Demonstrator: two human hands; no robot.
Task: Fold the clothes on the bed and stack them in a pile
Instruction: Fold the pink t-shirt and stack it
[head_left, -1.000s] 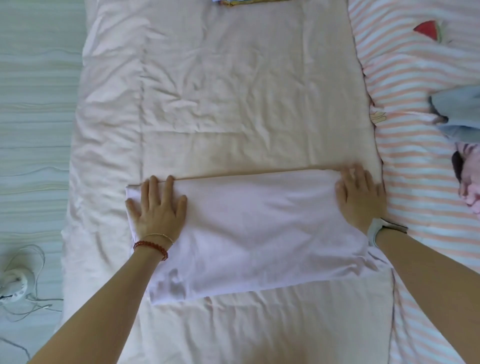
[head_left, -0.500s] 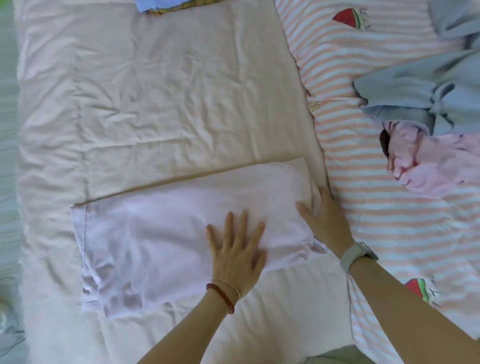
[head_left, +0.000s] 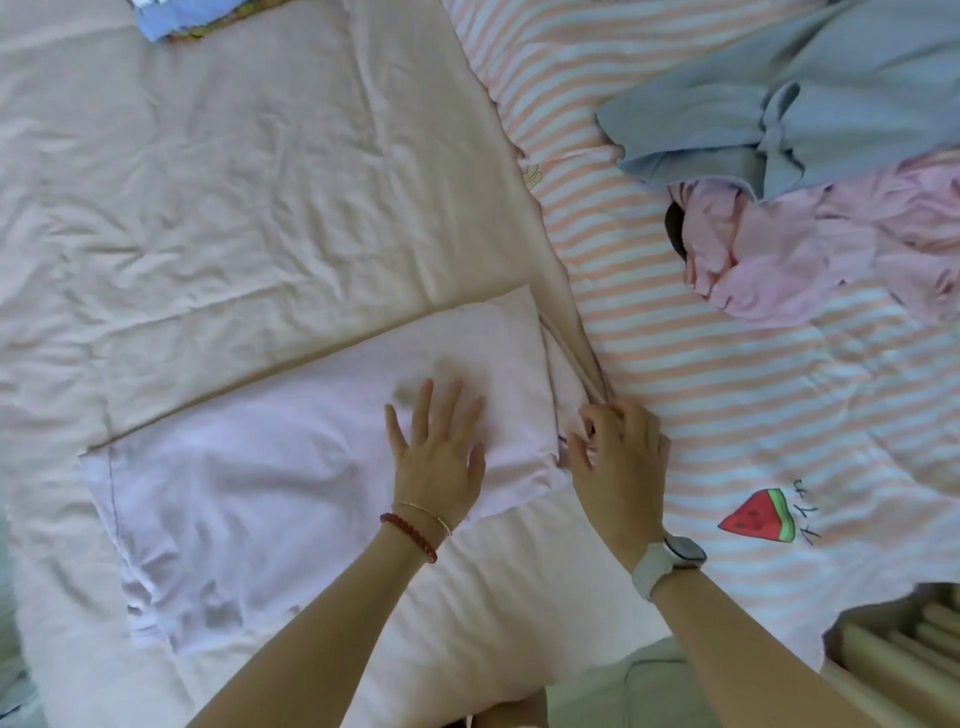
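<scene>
The pale pink folded cotton garment (head_left: 291, 467) runs nine-to-three across the bed (head_left: 234, 208); the flat, released left hand (head_left: 439, 457) pins its middle while the right hand (head_left: 618, 452) pinches its three-o'clock end, nearest for folding over.

The folded garment (head_left: 291, 467) lies on the bed sheet (head_left: 234, 208); unfolded clothes (head_left: 805, 171), perhaps two, are heaped far right.

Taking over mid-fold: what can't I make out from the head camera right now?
- Right hand: curled fingers hide what they pinch at the pale pink garment's right end.
- Blue folded item: cut off by top edge.
- Grey garment and crumpled pink garment: cut off by right edge.
</scene>
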